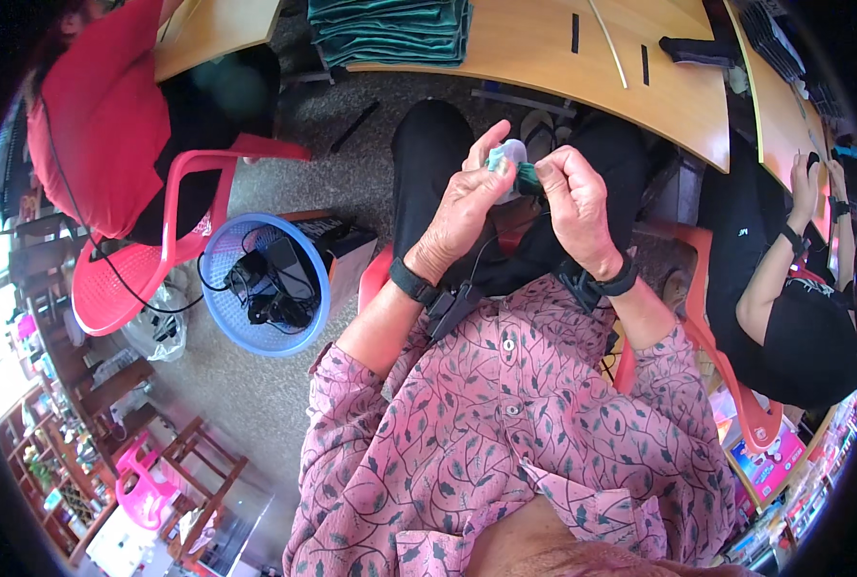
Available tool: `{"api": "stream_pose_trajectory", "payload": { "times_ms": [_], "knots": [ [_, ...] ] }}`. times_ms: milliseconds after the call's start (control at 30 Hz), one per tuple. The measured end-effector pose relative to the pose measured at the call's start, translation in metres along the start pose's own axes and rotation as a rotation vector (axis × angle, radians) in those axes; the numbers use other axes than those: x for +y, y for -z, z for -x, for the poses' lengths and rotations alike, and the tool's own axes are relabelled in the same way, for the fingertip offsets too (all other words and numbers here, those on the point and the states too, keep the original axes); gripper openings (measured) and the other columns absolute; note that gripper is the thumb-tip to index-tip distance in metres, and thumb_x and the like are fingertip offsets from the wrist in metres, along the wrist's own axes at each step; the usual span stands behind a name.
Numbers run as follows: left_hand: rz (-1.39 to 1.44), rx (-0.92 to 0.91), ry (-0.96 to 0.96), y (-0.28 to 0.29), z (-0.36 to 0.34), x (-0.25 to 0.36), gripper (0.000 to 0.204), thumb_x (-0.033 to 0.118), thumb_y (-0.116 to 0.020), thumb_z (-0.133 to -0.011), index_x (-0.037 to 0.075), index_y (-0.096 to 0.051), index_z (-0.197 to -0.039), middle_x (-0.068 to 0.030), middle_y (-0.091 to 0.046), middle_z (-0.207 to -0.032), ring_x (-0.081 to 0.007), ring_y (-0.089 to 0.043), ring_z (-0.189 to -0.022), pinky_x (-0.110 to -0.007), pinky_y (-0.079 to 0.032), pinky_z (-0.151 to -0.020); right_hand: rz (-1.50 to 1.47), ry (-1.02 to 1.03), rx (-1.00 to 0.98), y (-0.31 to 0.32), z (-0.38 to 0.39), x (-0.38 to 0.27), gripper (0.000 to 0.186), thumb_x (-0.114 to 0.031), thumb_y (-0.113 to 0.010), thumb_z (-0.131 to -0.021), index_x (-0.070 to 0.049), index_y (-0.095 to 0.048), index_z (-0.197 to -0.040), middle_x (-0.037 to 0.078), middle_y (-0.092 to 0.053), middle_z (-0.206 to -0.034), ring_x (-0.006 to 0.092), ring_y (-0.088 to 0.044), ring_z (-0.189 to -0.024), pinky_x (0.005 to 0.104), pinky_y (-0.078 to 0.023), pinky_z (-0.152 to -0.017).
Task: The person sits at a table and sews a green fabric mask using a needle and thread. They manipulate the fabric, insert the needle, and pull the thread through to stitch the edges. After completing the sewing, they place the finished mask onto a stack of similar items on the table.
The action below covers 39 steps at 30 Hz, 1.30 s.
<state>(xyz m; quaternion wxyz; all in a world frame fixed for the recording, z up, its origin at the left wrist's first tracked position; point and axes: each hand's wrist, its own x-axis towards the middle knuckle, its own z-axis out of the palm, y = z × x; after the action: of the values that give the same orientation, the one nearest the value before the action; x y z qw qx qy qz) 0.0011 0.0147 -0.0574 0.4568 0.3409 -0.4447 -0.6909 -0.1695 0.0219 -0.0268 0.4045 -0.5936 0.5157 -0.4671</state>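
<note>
Over my lap, my left hand [472,197] pinches a small pale lilac and light-teal piece [507,154] between thumb and fingers. My right hand [578,202] is closed beside it, pinching a dark green bit [527,175] that touches the pale piece; what exactly these pieces are is too small to tell. Dark wristbands circle both wrists, with a small black device [453,313] and cable hanging below my left hand.
A wooden table [674,115] with stacked green cloth [385,29] stands ahead. A blue basket [308,255] of black cables sits on the floor at left. A person in red sits on a pink chair [101,288] at left; another person in black [784,337] works at the right.
</note>
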Motion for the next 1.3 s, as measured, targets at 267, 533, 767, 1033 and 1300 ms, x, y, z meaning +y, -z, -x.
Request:
{"api": "stream_pose_trajectory", "payload": {
  "times_ms": [267, 533, 767, 1033, 1300],
  "knots": [
    [0.785, -0.07, 0.307, -0.005, -0.002, 0.007, 0.061, 0.046, -0.04, -0.103, 0.001, -0.039, -0.143, -0.009, -0.057, -0.131, -0.021, -0.053, -0.121, -0.04, -0.036, -0.108, -0.221, -0.202, -0.07, -0.001, 0.002, 0.001, 0.019, -0.02, -0.056, -0.101, -0.003, -0.058, -0.092, -0.004, -0.054, -0.077, 0.0026, -0.045, -0.065, 0.0204, -0.039, -0.057],
    [0.722, 0.028, 0.274, -0.005, -0.001, 0.009, 0.054, 0.044, -0.042, -0.103, 0.001, -0.046, -0.136, -0.01, -0.054, -0.135, -0.0228, -0.051, -0.124, -0.041, -0.035, -0.109, 0.128, 0.198, -0.043, -0.004, -0.004, -0.014, 0.023, 0.001, -0.076, -0.079, -0.003, -0.067, -0.1, 0.004, -0.058, -0.083, 0.0113, -0.056, -0.067, 0.0257, -0.047, -0.061],
    [0.529, -0.026, 0.238, -0.003, -0.001, 0.004, 0.043, 0.034, -0.045, -0.103, 0.002, -0.053, -0.13, -0.0097, -0.058, -0.126, -0.0191, -0.054, -0.117, -0.038, -0.038, -0.105, 0.215, 0.333, 0.075, -0.004, -0.004, -0.002, 0.018, 0.005, -0.076, -0.077, 0.0, -0.067, -0.092, 0.005, -0.057, -0.076, 0.0148, -0.057, -0.065, 0.0273, -0.047, -0.058],
    [0.364, 0.061, 0.245, -0.011, 0.006, 0.013, 0.03, 0.026, -0.053, -0.102, 0.0, -0.064, -0.113, -0.0038, -0.066, -0.099, -0.009, -0.061, -0.087, -0.027, -0.052, -0.075, -0.173, -0.12, 0.023, -0.002, 0.0, -0.002, 0.017, 0.005, -0.07, -0.084, 0.001, -0.064, -0.099, 0.0, -0.065, -0.081, 0.003, -0.059, -0.071, 0.02, -0.05, -0.062],
    [0.212, 0.14, 0.216, -0.004, 0.006, 0.01, 0.015, 0.015, -0.07, -0.09, 0.0, -0.072, -0.09, -0.0011, -0.068, -0.088, -0.0072, -0.06, -0.08, -0.025, -0.048, -0.073, -0.213, -0.119, -0.012, -0.006, 0.003, -0.006, 0.018, 0.0, -0.066, -0.089, 0.001, -0.064, -0.107, -0.004, -0.061, -0.079, 0.0016, -0.055, -0.069, 0.0185, -0.047, -0.062]
  ]
}}
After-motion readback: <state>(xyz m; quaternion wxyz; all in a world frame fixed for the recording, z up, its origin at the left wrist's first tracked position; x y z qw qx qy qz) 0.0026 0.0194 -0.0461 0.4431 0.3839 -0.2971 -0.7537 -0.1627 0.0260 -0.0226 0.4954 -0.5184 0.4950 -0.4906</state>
